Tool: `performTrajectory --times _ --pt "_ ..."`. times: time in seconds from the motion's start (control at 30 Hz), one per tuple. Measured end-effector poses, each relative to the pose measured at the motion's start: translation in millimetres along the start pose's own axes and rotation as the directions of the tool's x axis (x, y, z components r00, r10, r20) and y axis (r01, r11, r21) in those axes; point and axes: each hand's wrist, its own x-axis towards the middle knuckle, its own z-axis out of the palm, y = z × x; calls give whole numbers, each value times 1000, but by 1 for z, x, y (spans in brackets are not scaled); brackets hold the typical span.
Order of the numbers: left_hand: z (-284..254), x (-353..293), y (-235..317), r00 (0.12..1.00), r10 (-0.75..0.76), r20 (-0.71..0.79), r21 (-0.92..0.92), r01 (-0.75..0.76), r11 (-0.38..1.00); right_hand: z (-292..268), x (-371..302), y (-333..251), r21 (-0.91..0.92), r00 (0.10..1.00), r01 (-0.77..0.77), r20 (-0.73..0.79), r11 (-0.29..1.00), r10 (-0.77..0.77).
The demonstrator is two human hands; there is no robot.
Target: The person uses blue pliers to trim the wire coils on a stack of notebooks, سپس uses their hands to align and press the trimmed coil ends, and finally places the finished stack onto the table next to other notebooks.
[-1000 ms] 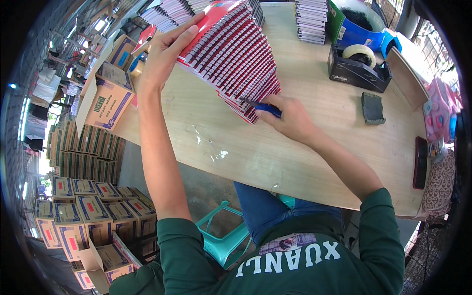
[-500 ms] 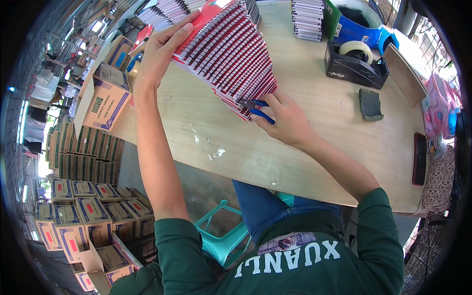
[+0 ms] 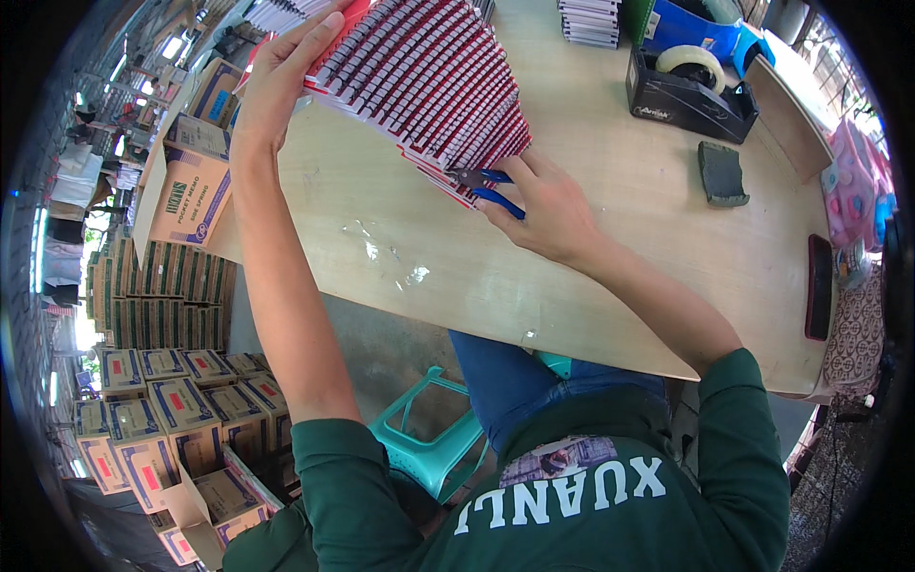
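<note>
A fanned stack of red-covered spiral notebooks (image 3: pixel 429 81) is tilted over the table, its rows of wire binding facing me. My left hand (image 3: pixel 276 91) grips the stack at its upper left end, thumb and fingers along the red cover. In my right hand (image 3: pixel 553 205) is a pair of blue-handled pliers (image 3: pixel 498 202). Their dark jaws reach the lower edge of the stack, at the ends of the bindings. Whether the jaws are closed on a wire is too small to tell.
A black tape dispenser (image 3: pixel 686 107) and a dark green block (image 3: pixel 721 173) sit to the right. Behind stand more notebooks (image 3: pixel 589 21) and a blue container (image 3: pixel 701 33). An open carton (image 3: pixel 193 195) is at left, cartons (image 3: pixel 176 405) are piled below, beside a turquoise stool (image 3: pixel 434 434).
The stack and both hands appear slightly farther left and higher in the picture, as the whole view has shifted a little. Both grips stay the same, with the pliers still at the stack's lower edge.
</note>
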Motion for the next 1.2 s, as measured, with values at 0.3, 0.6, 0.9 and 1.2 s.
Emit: performTrajectory --times 0.3,0.6,0.9,1.2 --pt "3 -2 2 997 68 -30 25 -67 997 -13 28 7 363 546 -820 727 442 416" --pt "-5 -1 0 1000 12 -15 46 -11 999 1 -3 2 0 997 -47 56 999 47" --pt "-9 -2 -8 998 -36 -50 58 39 998 -4 5 4 255 854 -460 388 850 346" --pt "-12 1 -11 999 -15 -38 69 17 997 6 -2 2 137 923 -329 257 934 287"
